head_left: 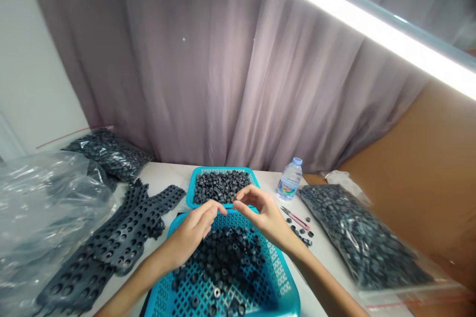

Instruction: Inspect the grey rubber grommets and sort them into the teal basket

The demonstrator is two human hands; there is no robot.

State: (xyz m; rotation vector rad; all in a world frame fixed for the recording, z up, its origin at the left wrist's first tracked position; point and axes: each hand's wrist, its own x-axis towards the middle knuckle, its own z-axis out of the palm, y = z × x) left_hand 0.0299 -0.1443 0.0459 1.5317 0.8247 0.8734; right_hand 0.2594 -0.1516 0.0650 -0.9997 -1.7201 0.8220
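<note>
My left hand (pixel 193 232) and my right hand (pixel 260 213) meet fingertip to fingertip above the far rim of the near blue basket (pixel 282 282). That basket holds a heap of small black rubber rings (pixel 226 252). Both hands have their fingers curled into a pinch. Whatever sits between the fingertips is too small to make out. Just behind my hands stands a second blue basket (pixel 193 185), filled with the same black rings (pixel 221 185).
Black perforated rubber sheets (pixel 122 237) lie on the left. Clear bags of rings lie at the back left (pixel 111 151) and right (pixel 360 235), with crumpled plastic (pixel 40 198) at far left. A water bottle (pixel 289 179), pink snips (pixel 295 217) and loose rings are right of the baskets.
</note>
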